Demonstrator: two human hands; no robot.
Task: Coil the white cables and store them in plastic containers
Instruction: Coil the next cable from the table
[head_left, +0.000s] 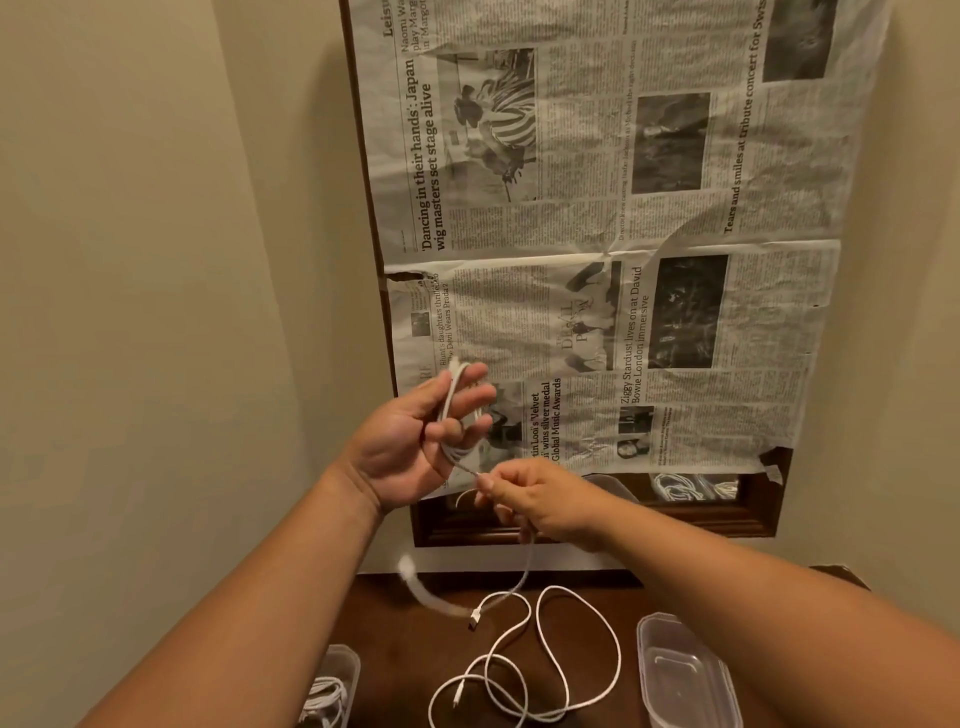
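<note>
While the left hand (410, 441) is raised palm-up with its fingers loosely spread, loops of a white cable (457, 415) are wound around those fingers. Thumb and forefinger of the right hand (545, 506) pinch the same cable just below the coil; its free length hangs to the dark wooden tabletop (415, 649). A second white cable (524, 670) lies loose there, between a clear plastic container (685, 675) at right, holding nothing, and another container (332, 686) at left holding coiled cable.
</note>
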